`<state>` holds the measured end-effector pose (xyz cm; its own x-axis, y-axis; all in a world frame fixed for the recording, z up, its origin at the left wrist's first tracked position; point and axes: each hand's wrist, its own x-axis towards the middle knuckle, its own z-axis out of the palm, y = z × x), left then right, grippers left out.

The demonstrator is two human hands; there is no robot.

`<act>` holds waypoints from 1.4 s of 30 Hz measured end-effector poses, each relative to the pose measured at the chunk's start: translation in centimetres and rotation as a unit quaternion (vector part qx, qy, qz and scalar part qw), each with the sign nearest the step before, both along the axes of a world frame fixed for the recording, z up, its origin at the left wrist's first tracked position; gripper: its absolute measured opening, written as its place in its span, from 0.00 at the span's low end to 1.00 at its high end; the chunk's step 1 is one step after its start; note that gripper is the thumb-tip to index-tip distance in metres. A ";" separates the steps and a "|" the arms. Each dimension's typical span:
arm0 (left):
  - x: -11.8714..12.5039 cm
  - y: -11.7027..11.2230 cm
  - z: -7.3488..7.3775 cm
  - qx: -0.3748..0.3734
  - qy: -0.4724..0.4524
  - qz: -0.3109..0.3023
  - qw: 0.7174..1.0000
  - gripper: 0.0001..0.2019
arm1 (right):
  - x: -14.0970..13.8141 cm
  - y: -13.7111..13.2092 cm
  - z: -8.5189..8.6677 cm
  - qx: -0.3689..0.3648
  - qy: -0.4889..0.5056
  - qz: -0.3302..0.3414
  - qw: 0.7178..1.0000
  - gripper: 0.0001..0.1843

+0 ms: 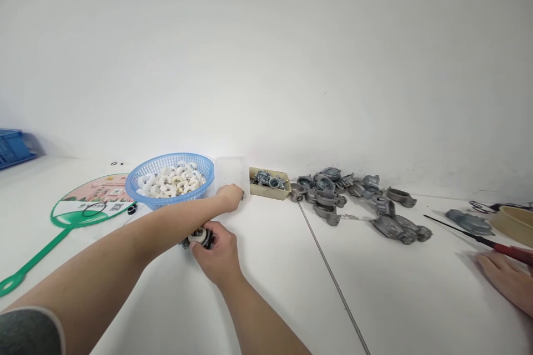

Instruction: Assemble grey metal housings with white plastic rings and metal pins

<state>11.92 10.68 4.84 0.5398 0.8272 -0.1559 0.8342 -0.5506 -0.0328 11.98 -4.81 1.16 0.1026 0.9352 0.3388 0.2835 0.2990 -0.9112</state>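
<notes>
Apparently part-built, the white-ringed metal housing (201,237) sits gripped in the right hand (220,250), seven o'clock of the left hand (229,198), its grip unclear; loose white rings (172,182) are left at the housing's eleven o'clock.

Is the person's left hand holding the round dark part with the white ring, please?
No, the right hand holds that round dark part, while the left hand is by the translucent plastic box.

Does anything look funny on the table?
Maybe the green-edged fan, left of the blue basket: a thin dark loop lies on it, and a fan seems odd among grey metal parts and white parts.
</notes>
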 end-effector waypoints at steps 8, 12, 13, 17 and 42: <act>0.0 0.3 -0.3 0.004 0.000 0.004 1.000 0.14 | 0.0 -0.2 0.3 -0.003 0.002 0.002 1.000 0.16; 0.1 0.4 -0.4 0.001 -0.002 0.004 1.000 0.14 | 0.0 -0.2 0.4 -0.002 -0.002 0.002 1.000 0.16; 0.1 0.4 -0.3 0.000 -0.004 0.004 1.000 0.14 | 0.0 -0.2 0.3 -0.003 -0.004 0.002 1.000 0.16; -0.2 0.2 0.0 -0.003 -0.025 0.004 1.000 0.14 | 0.1 -0.2 0.2 -0.009 -0.010 -0.006 1.000 0.17; -16.7 -10.6 -2.0 -0.072 -0.592 0.157 0.787 0.04 | -0.5 0.6 0.7 0.007 -0.037 -0.031 0.999 0.20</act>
<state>-4.77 0.07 2.80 0.1496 0.9685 0.1990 0.3288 -0.2386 0.9138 11.44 -4.25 1.89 0.1339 0.9227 0.3616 0.3689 0.2922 -0.8823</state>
